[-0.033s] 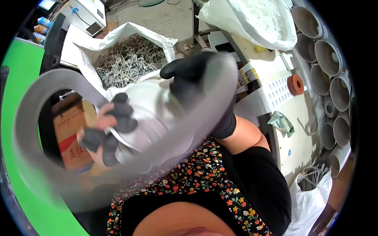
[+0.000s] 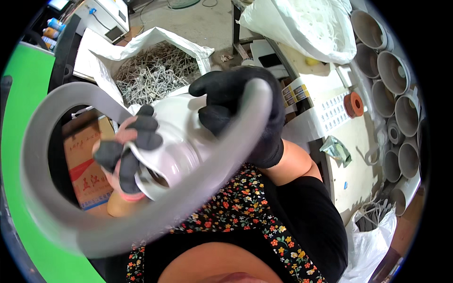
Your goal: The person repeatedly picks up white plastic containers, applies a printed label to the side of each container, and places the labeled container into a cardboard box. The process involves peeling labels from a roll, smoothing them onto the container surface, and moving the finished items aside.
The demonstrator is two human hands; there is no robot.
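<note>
From here, the fitting [image 2: 175, 155] lies between the left hand [image 2: 141, 129], gripping its open rim, and the right hand [image 2: 229, 92], which seems closed round the strip [image 2: 137, 226] — a loop reaching out past the left hand — whether on the fitting too, I can't tell.

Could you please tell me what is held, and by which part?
Left hand: glossy white cylindrical fitting, by its open rim. Right hand: curved grey band, apparently by its upper right end.
</note>
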